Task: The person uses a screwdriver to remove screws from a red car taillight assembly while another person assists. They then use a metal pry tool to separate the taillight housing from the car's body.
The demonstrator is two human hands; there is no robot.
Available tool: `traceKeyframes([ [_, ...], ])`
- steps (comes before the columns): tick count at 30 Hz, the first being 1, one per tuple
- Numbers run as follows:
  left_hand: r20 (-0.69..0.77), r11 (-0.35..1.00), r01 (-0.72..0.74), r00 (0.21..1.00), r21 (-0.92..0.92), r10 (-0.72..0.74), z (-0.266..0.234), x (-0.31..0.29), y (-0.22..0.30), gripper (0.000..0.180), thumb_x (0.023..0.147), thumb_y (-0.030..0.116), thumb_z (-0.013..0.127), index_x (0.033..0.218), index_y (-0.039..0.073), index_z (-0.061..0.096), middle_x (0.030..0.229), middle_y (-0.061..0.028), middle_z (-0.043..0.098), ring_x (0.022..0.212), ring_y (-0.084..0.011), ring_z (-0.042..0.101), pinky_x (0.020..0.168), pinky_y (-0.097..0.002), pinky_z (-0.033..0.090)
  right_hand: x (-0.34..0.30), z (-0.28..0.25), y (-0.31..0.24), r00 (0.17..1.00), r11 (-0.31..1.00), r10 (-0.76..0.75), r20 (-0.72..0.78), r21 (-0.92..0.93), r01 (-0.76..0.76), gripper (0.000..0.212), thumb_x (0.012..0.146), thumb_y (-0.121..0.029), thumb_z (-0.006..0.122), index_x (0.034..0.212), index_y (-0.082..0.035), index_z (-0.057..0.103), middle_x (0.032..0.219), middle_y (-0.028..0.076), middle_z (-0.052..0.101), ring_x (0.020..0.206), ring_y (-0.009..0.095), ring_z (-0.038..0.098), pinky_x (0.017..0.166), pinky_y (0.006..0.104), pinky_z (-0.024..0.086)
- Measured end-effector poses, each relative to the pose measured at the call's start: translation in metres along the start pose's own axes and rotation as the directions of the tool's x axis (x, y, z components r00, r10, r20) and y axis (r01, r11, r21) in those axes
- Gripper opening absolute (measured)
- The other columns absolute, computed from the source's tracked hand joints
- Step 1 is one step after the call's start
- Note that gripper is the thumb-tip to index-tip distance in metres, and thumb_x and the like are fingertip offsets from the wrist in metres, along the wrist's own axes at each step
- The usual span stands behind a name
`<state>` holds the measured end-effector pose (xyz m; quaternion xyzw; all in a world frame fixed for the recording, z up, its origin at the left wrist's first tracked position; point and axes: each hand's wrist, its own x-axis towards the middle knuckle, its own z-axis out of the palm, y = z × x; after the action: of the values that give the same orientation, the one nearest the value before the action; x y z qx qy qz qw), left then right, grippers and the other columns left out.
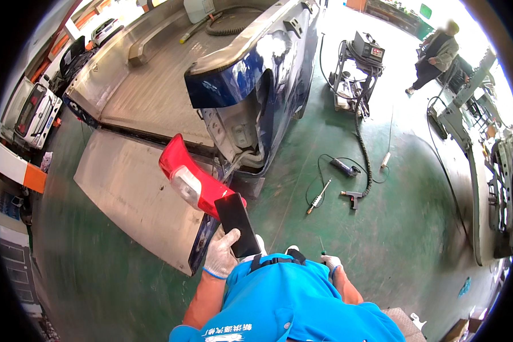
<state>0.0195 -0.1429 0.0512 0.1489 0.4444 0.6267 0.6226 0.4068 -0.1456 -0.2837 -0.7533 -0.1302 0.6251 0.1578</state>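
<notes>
My left hand (221, 254), in a pale work glove, is closed around a black smartphone (237, 223) with a dark screen. A red and white tail light (195, 181) extends past the phone's upper end, above the lowered tailgate (137, 191). Whether that hand also supports the light is hidden. My right hand (331, 262), gloved too, is low by my right side, closed on a thin screwdriver (324, 252) with a dark green handle; its shaft points away from me. The blue pickup's rear corner (233, 134) has an uncovered lamp recess.
On the green floor lie a pistol-grip welding gun (354, 197), a black cylindrical tool (344, 167) and a slim rod-like tool (319, 196). Beyond them stands a welder cart (356, 77). A person (437, 56) is at the far right, near a metal frame (467, 137).
</notes>
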Motion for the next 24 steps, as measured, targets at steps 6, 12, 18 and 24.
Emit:
traceKeyframes([
  [6, -0.03, 0.998, 0.051, 0.998, -0.03, -0.052, -0.004, 0.004, -0.011, 0.038, 0.098, 0.009, 0.052, 0.136, 0.004, 0.051, 0.112, -0.0141, 0.067, 0.1, -0.026, 0.069, 0.09, -0.0421, 0.058, 0.008, -0.006, 0.006, 1.0, 1.0, 0.003, -0.01, -0.016, -0.003, 0.024, 0.085, -0.021, 0.073, 0.089, 0.002, 0.07, 0.075, 0.012, 0.064, 0.063, 0.022, 0.06, 0.056, 0.042, 0.046],
  [12, -0.01, 0.997, 0.056, 0.998, -0.057, -0.057, 0.002, 0.0, -0.011, 0.039, 0.096, 0.009, 0.054, 0.135, 0.005, 0.052, 0.111, -0.0141, 0.067, 0.098, -0.0277, 0.069, 0.089, -0.0442, 0.058, 0.009, -0.007, 0.009, 1.0, 1.0, -0.011, 0.011, -0.026, 0.011, 0.024, 0.085, -0.02, 0.072, 0.089, 0.003, 0.07, 0.077, 0.013, 0.065, 0.064, 0.023, 0.062, 0.056, 0.0417, 0.047],
  [18, -0.025, 0.996, 0.065, 0.997, -0.064, -0.067, -0.005, -0.003, -0.018, 0.041, 0.096, 0.01, 0.055, 0.136, 0.005, 0.052, 0.11, -0.0133, 0.067, 0.097, -0.0277, 0.068, 0.089, -0.0445, 0.058, -0.009, -0.001, 0.002, 0.999, 0.994, -0.031, 0.013, -0.103, 0.032, 0.02, 0.084, -0.017, 0.072, 0.086, 0.003, 0.069, 0.075, 0.011, 0.065, 0.063, 0.021, 0.06, 0.056, 0.0419, 0.047],
  [24, -0.026, 0.995, 0.082, 0.996, -0.056, -0.084, -0.007, -0.004, -0.021, 0.04, 0.096, 0.009, 0.055, 0.135, 0.005, 0.053, 0.109, -0.0129, 0.067, 0.097, -0.0274, 0.068, 0.089, -0.0443, 0.058, -0.022, 0.002, -0.001, 1.0, 0.999, 0.02, 0.011, -0.047, -0.019, 0.018, 0.083, -0.016, 0.071, 0.083, 0.002, 0.069, 0.072, 0.009, 0.063, 0.062, 0.018, 0.058, 0.055, 0.0408, 0.046],
])
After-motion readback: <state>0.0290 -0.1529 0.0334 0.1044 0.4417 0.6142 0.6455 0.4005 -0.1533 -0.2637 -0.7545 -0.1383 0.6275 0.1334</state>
